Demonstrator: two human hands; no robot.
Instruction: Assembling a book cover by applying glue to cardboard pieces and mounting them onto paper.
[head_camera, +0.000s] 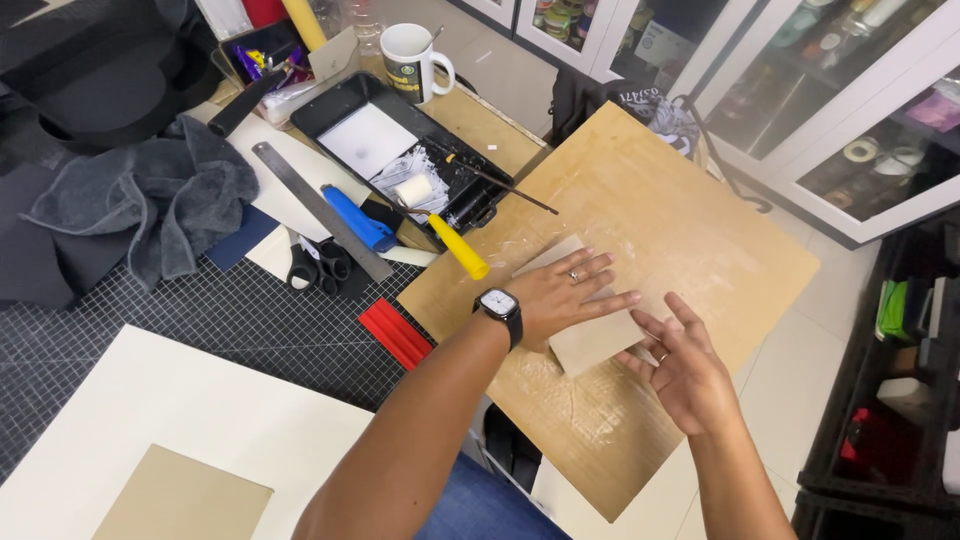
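Left hand (560, 295): laid flat, palm down, fingers spread, on a small tan card piece (590, 335); nothing is pinched in its grip. A wristwatch (499, 304) is worn on this wrist and a ring on one finger.

Right hand (680, 370): held open, palm turned up and inward, fingers loosely spread, at the right edge of the card piece; whether the fingertips touch the card cannot be told. Nothing is gripped.

Tan card piece: rectangular, lying flat near the middle of a large plywood board (700, 210), whose surface is marked with pale smears.

Plywood board: set at an angle across the corner of the worktop (480, 115), partly overhanging the floor.

Paint roller (440, 225): small white roller, yellow handle, rested from a black paint tray (380, 125) towards the board's left edge.

Also recorded left of the board: a steel ruler (320, 210), a blue-handled tool (358, 218), black scissors (315, 268), a red ribbed tool (395, 332), a grey cloth (150, 205), a gridded cutting mat (200, 320) and a white mug (410, 62) behind the tray.

Large cream sheet (200, 420): in the foreground, with a tan card (185, 500) on it.
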